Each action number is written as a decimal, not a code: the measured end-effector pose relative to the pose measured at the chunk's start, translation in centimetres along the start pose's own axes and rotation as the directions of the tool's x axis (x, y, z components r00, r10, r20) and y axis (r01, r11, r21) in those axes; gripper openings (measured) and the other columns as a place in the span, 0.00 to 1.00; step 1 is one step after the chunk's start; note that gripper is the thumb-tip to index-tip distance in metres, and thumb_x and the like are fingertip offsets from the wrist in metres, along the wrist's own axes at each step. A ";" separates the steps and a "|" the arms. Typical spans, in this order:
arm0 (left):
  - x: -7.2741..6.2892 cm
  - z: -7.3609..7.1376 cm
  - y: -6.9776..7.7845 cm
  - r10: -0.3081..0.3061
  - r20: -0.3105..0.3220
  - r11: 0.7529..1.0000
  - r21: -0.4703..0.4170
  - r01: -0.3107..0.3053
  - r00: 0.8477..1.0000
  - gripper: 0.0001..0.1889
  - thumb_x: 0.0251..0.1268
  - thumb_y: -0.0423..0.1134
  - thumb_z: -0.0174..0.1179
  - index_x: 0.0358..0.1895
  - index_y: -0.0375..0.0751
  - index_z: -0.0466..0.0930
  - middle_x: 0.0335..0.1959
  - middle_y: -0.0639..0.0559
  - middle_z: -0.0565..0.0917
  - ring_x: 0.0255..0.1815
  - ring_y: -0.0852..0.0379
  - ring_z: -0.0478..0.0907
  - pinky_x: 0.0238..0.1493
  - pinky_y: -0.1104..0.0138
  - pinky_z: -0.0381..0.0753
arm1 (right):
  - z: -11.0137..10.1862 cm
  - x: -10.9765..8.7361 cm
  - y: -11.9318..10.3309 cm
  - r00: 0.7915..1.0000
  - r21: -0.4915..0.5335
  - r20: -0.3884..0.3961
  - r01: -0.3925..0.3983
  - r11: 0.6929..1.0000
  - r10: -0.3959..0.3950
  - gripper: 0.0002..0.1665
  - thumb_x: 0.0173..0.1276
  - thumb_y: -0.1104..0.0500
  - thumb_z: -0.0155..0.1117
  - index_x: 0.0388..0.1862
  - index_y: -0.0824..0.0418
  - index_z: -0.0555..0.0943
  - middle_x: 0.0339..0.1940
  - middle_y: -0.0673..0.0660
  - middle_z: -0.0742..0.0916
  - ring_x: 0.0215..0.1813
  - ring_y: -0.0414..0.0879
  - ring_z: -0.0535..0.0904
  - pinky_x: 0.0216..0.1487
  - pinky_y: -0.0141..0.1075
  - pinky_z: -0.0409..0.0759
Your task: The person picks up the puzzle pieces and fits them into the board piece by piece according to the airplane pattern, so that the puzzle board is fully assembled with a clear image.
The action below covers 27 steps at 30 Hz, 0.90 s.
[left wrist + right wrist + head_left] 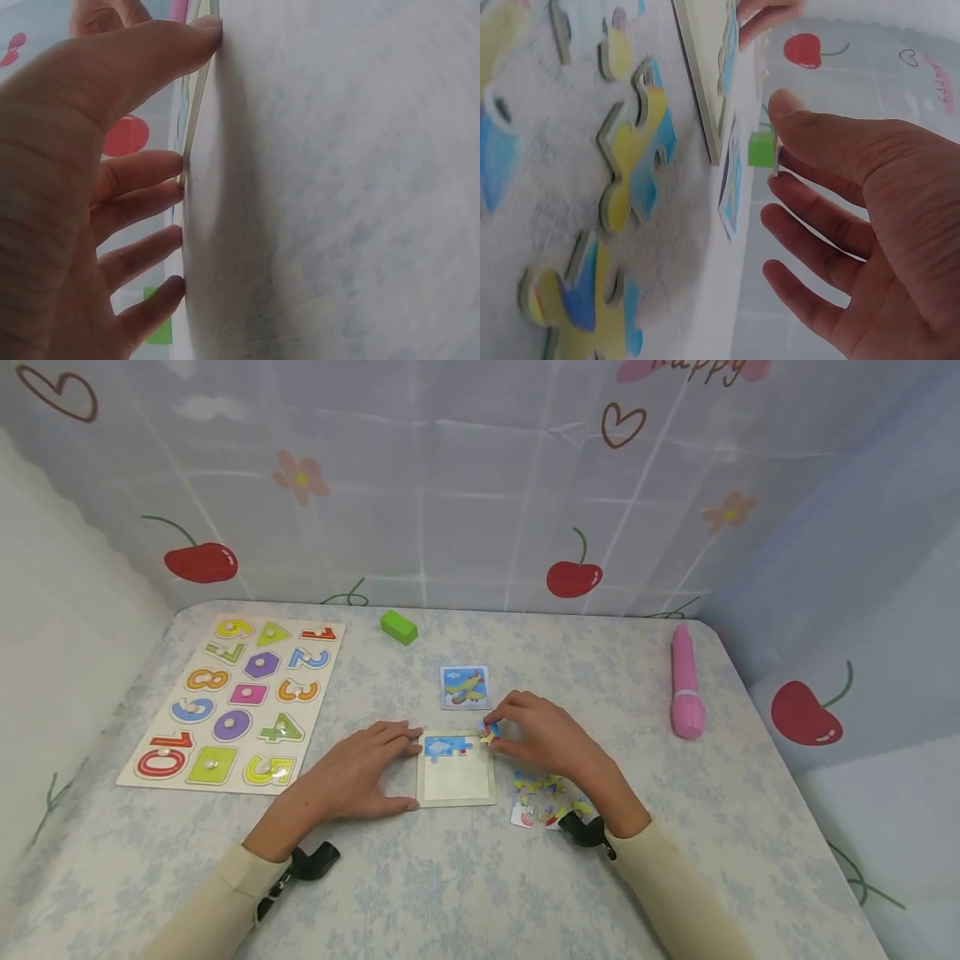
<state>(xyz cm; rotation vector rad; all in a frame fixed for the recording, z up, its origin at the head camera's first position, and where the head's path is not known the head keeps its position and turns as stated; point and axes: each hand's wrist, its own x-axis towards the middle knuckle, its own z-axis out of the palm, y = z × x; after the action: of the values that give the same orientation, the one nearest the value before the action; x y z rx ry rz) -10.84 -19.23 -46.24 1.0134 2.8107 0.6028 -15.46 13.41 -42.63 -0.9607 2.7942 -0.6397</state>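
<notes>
A shallow square puzzle tray (pixel 456 787) lies in the middle of the table, with joined blue sky pieces (pixel 447 746) along its top edge. At its left side rests my left hand (pixel 356 772), fingers spread, thumb and fingertips touching the frame; the left wrist view shows the thumb (pixel 202 37) on the tray's edge. My right hand (pixel 558 737) pinches a small colourful puzzle piece (pixel 488 732) over the tray's upper right corner. Edge-on in the right wrist view, that piece (pixel 775 161) sits between thumb and index finger. Loose puzzle pieces (pixel 637 154) lie below the right hand.
Beyond the tray lies a picture card of a yellow airplane (pixel 465 687). A green block (pixel 399 627) is near the back edge. On the left is a number-and-shape board (pixel 247 714); at the right lies a pink cylindrical object (pixel 685 685). A printed curtain (pixel 480 485) hangs behind.
</notes>
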 end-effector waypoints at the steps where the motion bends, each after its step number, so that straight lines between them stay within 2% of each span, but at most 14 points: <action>1: 0.0 0.0 0.0 0.004 -0.002 1.000 0.000 -0.004 1.000 0.39 0.60 0.63 0.77 0.69 0.42 0.82 0.78 0.49 0.75 0.80 0.43 0.68 0.75 0.44 0.74 | 0.1 0.1 -0.2 1.000 -0.003 0.004 -0.005 1.000 0.005 0.21 0.68 0.52 0.81 0.58 0.56 0.90 0.56 0.54 0.88 0.57 0.51 0.84 0.57 0.46 0.85; 11: -0.1 0.0 -0.2 0.021 -0.023 1.000 0.000 -0.021 1.000 0.42 0.56 0.68 0.78 0.68 0.43 0.83 0.78 0.50 0.75 0.79 0.44 0.70 0.73 0.45 0.76 | 1.0 0.6 -1.3 0.998 -0.067 0.041 -0.036 0.997 0.038 0.21 0.69 0.50 0.81 0.58 0.54 0.90 0.55 0.52 0.87 0.53 0.48 0.84 0.54 0.44 0.85; 19: -0.1 0.1 -0.2 0.014 -0.027 1.000 -0.005 -0.014 1.000 0.42 0.56 0.66 0.79 0.68 0.44 0.83 0.77 0.50 0.76 0.80 0.44 0.70 0.72 0.44 0.77 | 1.8 0.7 -1.7 0.997 -0.084 0.052 -0.044 0.996 0.049 0.21 0.68 0.49 0.81 0.57 0.53 0.91 0.54 0.51 0.88 0.54 0.49 0.85 0.55 0.45 0.86; 27: 0.0 0.2 -0.2 0.017 -0.033 1.000 -0.010 -0.018 0.999 0.41 0.57 0.66 0.79 0.68 0.44 0.83 0.77 0.51 0.76 0.80 0.44 0.70 0.72 0.44 0.77 | 2.4 0.6 -1.8 1.000 -0.107 0.018 -0.002 0.994 0.004 0.20 0.68 0.49 0.82 0.54 0.54 0.90 0.51 0.52 0.87 0.49 0.49 0.84 0.48 0.45 0.85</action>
<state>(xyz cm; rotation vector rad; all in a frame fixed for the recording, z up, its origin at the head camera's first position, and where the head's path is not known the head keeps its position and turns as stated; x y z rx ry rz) -10.90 -19.35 -46.50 1.0367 2.8272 0.6405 -14.31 10.95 -44.05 -0.9760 2.8380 -0.4825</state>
